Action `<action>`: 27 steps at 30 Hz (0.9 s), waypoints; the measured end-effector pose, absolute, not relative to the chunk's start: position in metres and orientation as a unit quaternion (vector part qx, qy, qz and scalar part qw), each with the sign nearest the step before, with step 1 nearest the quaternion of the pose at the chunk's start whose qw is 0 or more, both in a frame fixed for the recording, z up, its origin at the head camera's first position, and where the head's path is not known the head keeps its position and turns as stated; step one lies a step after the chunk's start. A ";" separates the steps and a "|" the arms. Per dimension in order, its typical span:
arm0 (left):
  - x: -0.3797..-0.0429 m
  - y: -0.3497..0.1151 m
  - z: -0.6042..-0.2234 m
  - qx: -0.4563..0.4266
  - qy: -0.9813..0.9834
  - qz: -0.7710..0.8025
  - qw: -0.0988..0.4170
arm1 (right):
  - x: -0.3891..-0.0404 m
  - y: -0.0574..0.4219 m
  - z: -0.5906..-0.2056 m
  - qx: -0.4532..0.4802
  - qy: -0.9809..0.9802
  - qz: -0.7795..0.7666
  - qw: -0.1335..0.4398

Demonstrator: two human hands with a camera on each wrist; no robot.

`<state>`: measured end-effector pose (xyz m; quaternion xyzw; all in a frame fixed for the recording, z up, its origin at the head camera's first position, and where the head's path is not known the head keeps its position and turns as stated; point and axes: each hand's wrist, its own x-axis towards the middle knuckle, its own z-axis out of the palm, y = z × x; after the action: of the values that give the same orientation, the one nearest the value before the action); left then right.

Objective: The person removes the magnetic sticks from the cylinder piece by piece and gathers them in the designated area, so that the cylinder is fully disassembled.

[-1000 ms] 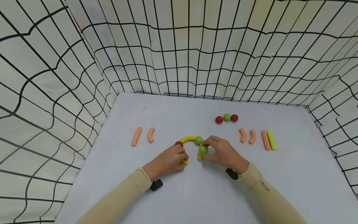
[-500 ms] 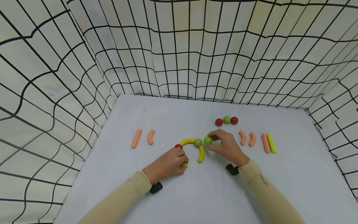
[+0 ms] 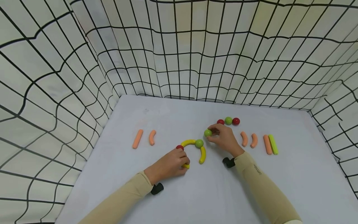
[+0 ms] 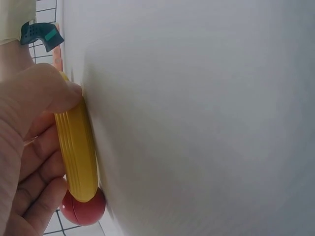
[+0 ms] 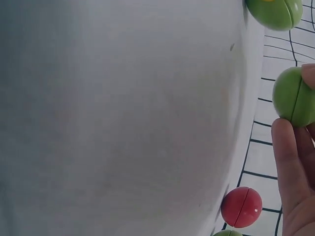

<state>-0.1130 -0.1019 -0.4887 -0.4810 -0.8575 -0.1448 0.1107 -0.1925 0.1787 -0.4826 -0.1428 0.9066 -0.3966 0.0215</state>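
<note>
My left hand (image 3: 168,164) grips a yellow curved piece (image 4: 78,147), thumb across it. A red ball (image 4: 84,209) sits at that piece's far end. From this ball a second yellow curved piece (image 3: 189,142) arches to a green ball (image 3: 199,143), where a third yellow curved piece (image 3: 202,155) hangs toward the front. My right hand (image 3: 223,138) pinches another green ball (image 5: 294,97) between thumb and fingers, behind and right of the arch. A seam line runs round this ball in the right wrist view.
Behind my right hand lie a red ball (image 3: 220,122), a green ball (image 3: 228,120) and another red ball (image 3: 236,121). Orange pieces (image 3: 137,139) lie at left; more orange pieces (image 3: 244,139) and a green stick (image 3: 273,144) at right. Black netting (image 3: 184,49) walls the white table (image 3: 179,199).
My right hand has lifted the green ball away from the third yellow piece and carried it toward the back, near the row of balls. My left hand keeps its grip in place.
</note>
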 end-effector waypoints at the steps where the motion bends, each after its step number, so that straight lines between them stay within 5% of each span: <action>1: -0.113 -0.102 -0.489 -0.481 -0.857 -0.145 0.111 | -0.194 0.178 -0.483 -0.141 0.907 -0.396 0.024; 27: -0.113 -0.103 -0.490 -0.482 -0.857 -0.140 0.117 | -0.210 0.173 -0.479 -0.124 0.930 -0.339 0.068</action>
<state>-0.1129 -0.1026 -0.4902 -0.4819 -0.8570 -0.1400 0.1174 -0.2095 0.1733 -0.4789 -0.1240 0.9300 -0.3393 0.0679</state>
